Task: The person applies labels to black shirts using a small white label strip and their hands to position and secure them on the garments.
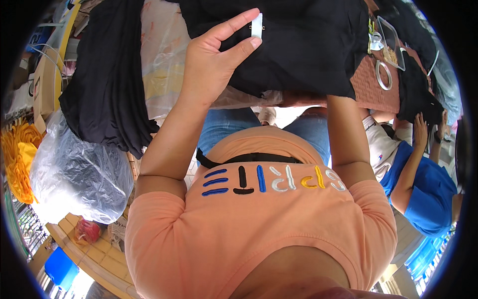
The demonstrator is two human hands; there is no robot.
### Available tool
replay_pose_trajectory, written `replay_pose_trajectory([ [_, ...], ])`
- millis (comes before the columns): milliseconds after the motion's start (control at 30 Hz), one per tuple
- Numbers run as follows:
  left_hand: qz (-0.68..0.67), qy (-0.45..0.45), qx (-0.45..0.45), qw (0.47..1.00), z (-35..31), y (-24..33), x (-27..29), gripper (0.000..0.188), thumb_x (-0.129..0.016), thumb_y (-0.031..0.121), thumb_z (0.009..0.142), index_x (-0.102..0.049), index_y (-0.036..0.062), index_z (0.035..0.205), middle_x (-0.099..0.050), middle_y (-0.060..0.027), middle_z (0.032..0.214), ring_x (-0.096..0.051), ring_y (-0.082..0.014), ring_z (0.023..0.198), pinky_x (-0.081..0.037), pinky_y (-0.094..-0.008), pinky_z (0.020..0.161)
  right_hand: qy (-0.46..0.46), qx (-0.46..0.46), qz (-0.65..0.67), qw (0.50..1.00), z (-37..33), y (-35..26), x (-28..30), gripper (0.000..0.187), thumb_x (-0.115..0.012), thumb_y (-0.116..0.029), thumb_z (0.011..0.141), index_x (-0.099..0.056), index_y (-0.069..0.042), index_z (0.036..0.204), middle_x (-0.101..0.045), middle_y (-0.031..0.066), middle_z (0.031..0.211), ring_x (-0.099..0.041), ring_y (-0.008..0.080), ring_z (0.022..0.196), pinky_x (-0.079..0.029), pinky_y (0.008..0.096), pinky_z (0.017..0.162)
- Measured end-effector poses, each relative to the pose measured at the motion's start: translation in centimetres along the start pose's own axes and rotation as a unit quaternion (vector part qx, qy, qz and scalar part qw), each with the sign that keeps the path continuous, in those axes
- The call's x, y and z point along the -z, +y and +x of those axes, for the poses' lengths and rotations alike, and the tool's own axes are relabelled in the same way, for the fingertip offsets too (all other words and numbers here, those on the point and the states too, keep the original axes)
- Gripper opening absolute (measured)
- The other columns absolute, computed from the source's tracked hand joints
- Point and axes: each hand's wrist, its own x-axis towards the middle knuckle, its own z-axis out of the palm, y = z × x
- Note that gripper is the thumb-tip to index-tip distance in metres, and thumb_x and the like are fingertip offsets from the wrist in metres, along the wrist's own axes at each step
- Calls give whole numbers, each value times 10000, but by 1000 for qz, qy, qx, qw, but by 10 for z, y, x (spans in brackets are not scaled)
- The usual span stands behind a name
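My left hand [211, 62] reaches over a black cloth [303, 55] spread on the table. Its thumb and forefinger are closed on the two ends of a small white strip [256, 26], held upright against the cloth. Tiny metallic bits stick out at both sides of the strip; what they are is too small to tell. My right forearm [348, 129] goes in under the near edge of the same cloth, which covers the right hand completely, so its fingers do not show.
More black cloth [107, 70] hangs off the table's left side, above a clear plastic bag [82, 169] and yellow-orange cloth [20, 154]. A white ring [384, 75] and a clear tray [391, 42] lie right. Further right, a blue-shirted person's hand [420, 132] touches black cloth.
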Motion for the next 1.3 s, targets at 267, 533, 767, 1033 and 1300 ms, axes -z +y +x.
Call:
replay_pose_trajectory([
  [267, -178, 73, 92, 977, 3, -14, -10, 318, -713, 42, 825, -662, -7, 1135, -682, -106, 1073, -644, -120, 936, -500, -226, 873, -77, -10, -51, 996, -21, 41, -33, 414, -646, -220, 882, -553, -59, 1252, -578, 112, 1255, -544, 243, 1162, -426, 336, 980],
  [533, -160, 88, 107, 977, -3, -10, -14, 288, -718, 37, 819, -679, -5, 1101, -690, -105, 1045, -649, -122, 921, -501, -226, 873, 6, 31, -272, 962, -17, 43, -42, 429, -648, -251, 880, -557, -68, 1257, -583, 119, 1251, -550, 246, 1160, -425, 326, 982],
  [767, -128, 65, 104, 984, -7, -8, -12, 281, -716, 50, 824, -683, -3, 1098, -692, -88, 1038, -641, -103, 912, -493, -211, 862, 33, 40, -263, 964, -7, 38, -39, 438, -659, -262, 873, -564, -69, 1254, -595, 133, 1223, -566, 263, 1132, -437, 333, 958],
  [1033, -108, 50, 122, 985, -11, -9, -8, 277, -704, 35, 830, -683, 14, 1105, -690, -94, 1075, -643, -124, 958, -478, -241, 907, 18, 20, -148, 989, 6, 17, -26, 449, -670, -275, 864, -572, -71, 1251, -608, 149, 1192, -584, 281, 1101, -451, 340, 931],
  [1300, -39, 34, 51, 997, 10, 7, 15, 252, -750, 156, 809, -721, 44, 1032, -715, -38, 955, -649, -99, 837, -497, -231, 824, -17, -91, 40, 995, 15, -10, -6, 459, -682, -288, 855, -580, -73, 1248, -621, 165, 1161, -602, 300, 1069, -466, 347, 905],
])
